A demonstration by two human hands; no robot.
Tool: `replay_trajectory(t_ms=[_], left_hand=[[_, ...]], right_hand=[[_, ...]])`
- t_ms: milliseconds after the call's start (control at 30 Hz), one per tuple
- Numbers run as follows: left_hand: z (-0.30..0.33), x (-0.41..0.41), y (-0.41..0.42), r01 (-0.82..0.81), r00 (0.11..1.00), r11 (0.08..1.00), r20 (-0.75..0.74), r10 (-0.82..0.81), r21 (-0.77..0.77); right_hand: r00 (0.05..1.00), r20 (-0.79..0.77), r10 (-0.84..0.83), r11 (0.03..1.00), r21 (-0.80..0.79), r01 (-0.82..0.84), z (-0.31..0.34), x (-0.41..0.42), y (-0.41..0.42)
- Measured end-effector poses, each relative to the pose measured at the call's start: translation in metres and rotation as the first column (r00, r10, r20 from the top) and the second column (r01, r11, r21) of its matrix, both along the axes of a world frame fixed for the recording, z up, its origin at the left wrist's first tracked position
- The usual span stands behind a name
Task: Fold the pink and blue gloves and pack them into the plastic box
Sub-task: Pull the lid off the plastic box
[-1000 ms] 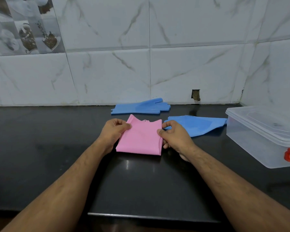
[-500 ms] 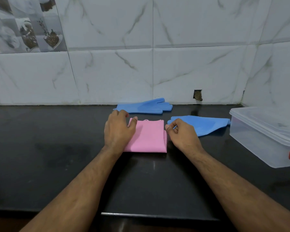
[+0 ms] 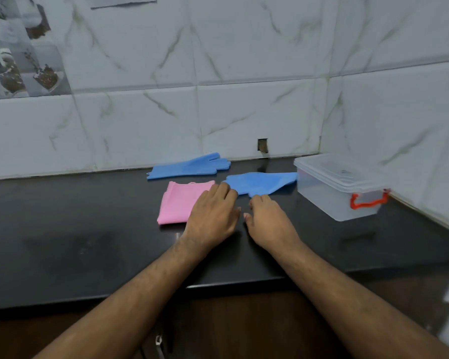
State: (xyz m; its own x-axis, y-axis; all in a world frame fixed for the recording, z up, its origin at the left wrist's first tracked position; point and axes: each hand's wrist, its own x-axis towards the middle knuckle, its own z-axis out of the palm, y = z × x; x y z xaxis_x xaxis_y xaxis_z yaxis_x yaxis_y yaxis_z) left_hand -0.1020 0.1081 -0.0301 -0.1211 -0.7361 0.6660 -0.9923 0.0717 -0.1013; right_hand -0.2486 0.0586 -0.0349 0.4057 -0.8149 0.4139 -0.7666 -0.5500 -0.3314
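- The folded pink glove is lying flat on the black countertop, a squarish bundle with its fold edge toward the person and its open cuff edge toward the wall; its slightly longer side is running near to far, leaning a little to the right at the top.
- The left hand is resting palm down on the right part of the pink glove; the fingers are lying nearly straight and close together, pointing away toward the wall; nothing is being gripped.
- The right hand is sitting just beside the left one on the bare counter, fingers loosely curled under; its knuckles are reaching the near edge of a blue glove, but whether it is pinching that edge cannot be told.
- That nearer blue glove is lying flat with its long axis left to right; its wide cuff end is pointing right, ending just beside the box.
- The farther blue glove is lying close to the wall, long axis also left to right; its fingers are pointing right, its cuff left.
- The clear plastic box is standing on the right of the counter near the corner, lid on, an orange latch facing the person.
- White marble-look tiles are covering the wall behind.
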Motion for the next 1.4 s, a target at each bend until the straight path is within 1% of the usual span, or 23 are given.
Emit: replay_trajectory(t_ms=[133, 200, 300, 367, 433, 567, 633, 733, 767, 833, 900, 933, 1000, 1067, 1200, 1300, 1367, 1400], left_hand=[[-0.002, -0.04, -0.008, 0.115, 0.987, 0.992, -0.117, -0.109, 0.042], [-0.002, -0.063, -0.017, 0.149, 0.975, 0.987, -0.175, -0.138, 0.054], [-0.003, -0.09, -0.034, 0.175, 0.959, 0.983, -0.238, -0.155, 0.061], [-0.003, -0.104, -0.047, 0.184, 0.949, 0.98, -0.272, -0.159, 0.07], [-0.004, -0.115, -0.06, 0.188, 0.93, 0.98, -0.334, -0.156, 0.067], [-0.004, -0.132, -0.088, 0.216, 0.875, 0.976, -0.445, -0.191, 0.006], [-0.003, -0.139, -0.103, 0.203, 0.816, 0.979, -0.547, -0.187, -0.031], [0.001, -0.145, -0.124, 0.141, 0.678, 0.987, -0.72, -0.148, -0.071], [0.001, -0.146, -0.132, 0.128, 0.615, 0.988, -0.775, -0.145, -0.083], [0.002, -0.148, -0.146, 0.128, 0.464, 0.985, -0.871, -0.162, -0.115], [0.003, -0.15, -0.158, 0.151, 0.31, 0.977, -0.931, -0.193, -0.152], [0.003, -0.151, -0.163, 0.17, 0.245, 0.972, -0.948, -0.201, -0.162], [0.004, -0.152, -0.171, 0.235, 0.151, 0.96, -0.97, -0.192, -0.153], [0.003, -0.153, -0.177, 0.323, 0.092, 0.936, -0.979, -0.18, -0.141], [0.005, -0.153, -0.182, 0.465, 0.064, 0.878, -0.985, -0.159, -0.112], [0.005, -0.149, -0.186, 0.485, 0.022, 0.869, -0.992, -0.122, -0.096], [0.004, -0.147, -0.186, 0.471, 0.001, 0.873, -0.99, -0.141, -0.124], [0.005, -0.147, -0.184, 0.46, 0.009, 0.877, -0.987, -0.162, -0.14]], right_hand=[[0.998, -0.022, -0.051, 0.997, -0.064, 0.05, -0.002, -0.039, 0.01], [0.997, -0.021, -0.077, 0.994, -0.083, 0.075, -0.004, -0.058, 0.015], [0.995, 0.01, -0.097, 0.993, -0.069, 0.098, -0.004, -0.079, 0.022], [0.99, 0.061, -0.128, 0.991, -0.043, 0.13, -0.005, -0.093, 0.027], [0.974, 0.147, -0.175, 0.982, -0.04, 0.183, -0.007, -0.105, 0.033], [0.916, 0.335, -0.221, 0.958, -0.104, 0.269, -0.01, -0.127, 0.039], [0.892, 0.381, -0.244, 0.947, -0.106, 0.304, -0.01, -0.137, 0.037], [0.858, 0.433, -0.276, 0.945, -0.042, 0.325, -0.009, -0.151, 0.03], [0.852, 0.44, -0.283, 0.945, -0.023, 0.325, -0.009, -0.154, 0.027], [0.846, 0.437, -0.304, 0.944, 0.02, 0.329, -0.01, -0.157, 0.023], [0.852, 0.41, -0.324, 0.943, 0.067, 0.326, -0.012, -0.157, 0.019], [0.856, 0.393, -0.337, 0.94, 0.09, 0.329, -0.013, -0.157, 0.017], [0.857, 0.363, -0.366, 0.931, 0.134, 0.341, -0.015, -0.156, 0.012], [0.866, 0.335, -0.372, 0.928, 0.144, 0.343, -0.016, -0.156, 0.008], [0.886, 0.296, -0.356, 0.934, 0.118, 0.336, -0.016, -0.155, 0.006], [0.89, 0.279, -0.361, 0.933, 0.105, 0.345, -0.016, -0.156, 0.006], [0.889, 0.268, -0.371, 0.929, 0.104, 0.356, -0.016, -0.157, 0.007], [0.89, 0.259, -0.375, 0.927, 0.103, 0.361, -0.016, -0.158, 0.006]])
